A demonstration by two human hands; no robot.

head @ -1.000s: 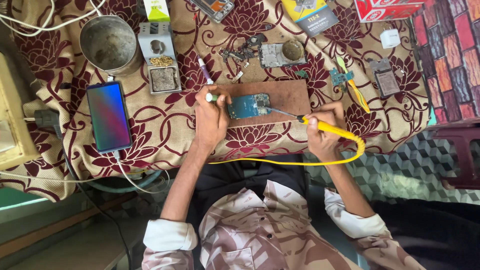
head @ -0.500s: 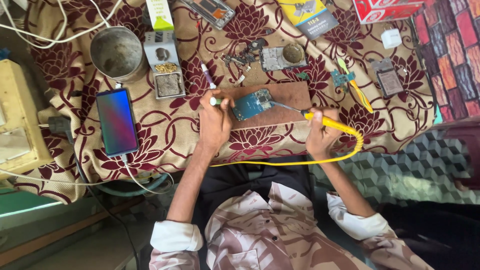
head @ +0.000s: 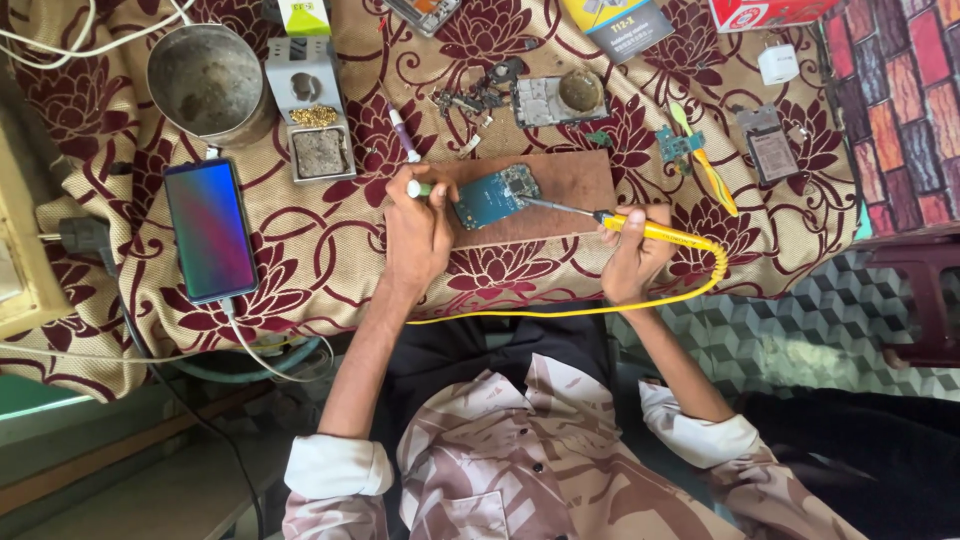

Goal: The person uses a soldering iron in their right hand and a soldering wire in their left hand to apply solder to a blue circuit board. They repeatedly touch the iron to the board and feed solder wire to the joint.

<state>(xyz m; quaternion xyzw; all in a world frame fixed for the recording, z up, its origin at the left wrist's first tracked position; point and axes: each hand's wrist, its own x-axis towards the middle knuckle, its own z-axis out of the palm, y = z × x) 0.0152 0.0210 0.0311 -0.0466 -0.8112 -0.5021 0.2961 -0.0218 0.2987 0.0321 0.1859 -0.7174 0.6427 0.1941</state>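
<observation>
Circuit board [head: 497, 196] on wooden block [head: 560, 190]: right hand [head: 632, 258] grips yellow soldering iron [head: 655, 231], tip now drawn nearer; left hand [head: 420, 232] holds a small white-tipped tool [head: 418, 188], steadying the board.

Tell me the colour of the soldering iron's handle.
Yellow, with a yellow coiled cord; the soldering iron sits in the right hand, clearest in the head view.

Bench w/ cream cloth [head: 330, 270], maroon floral print, beneath fingers. Floor [head: 800, 340]: grey cube-pattern tiles, right of fingers. Brick-pattern covering [head: 900, 110] upper right. Dark red furniture piece [head: 920, 300] far right. Soft daylight.
</observation>
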